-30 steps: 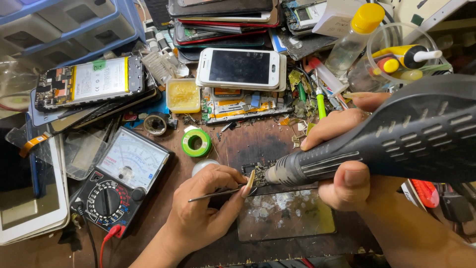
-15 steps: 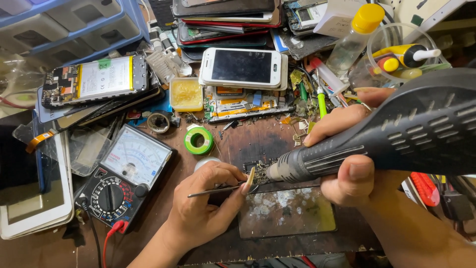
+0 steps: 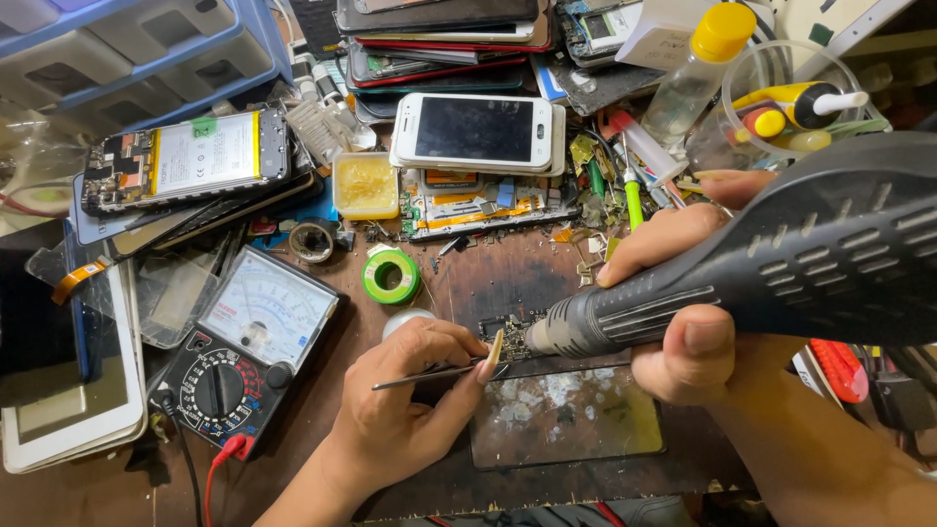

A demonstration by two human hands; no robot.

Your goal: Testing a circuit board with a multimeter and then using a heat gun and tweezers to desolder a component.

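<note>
right grip (image 3: 683, 322), circuit board (image 3: 509, 332) half-hidden

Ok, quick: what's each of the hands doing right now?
Left hand: closed on metal tweezers, tips at the small circuit board.
Right hand: closed around the black hot-air gun, nozzle at the board.

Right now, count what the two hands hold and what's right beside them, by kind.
Hot air gun, in the right hand: 1
Tweezers, in the left hand: 1
Circuit board: 1
Multimeter: 1
Green solder spool: 1
Total: 5
</note>
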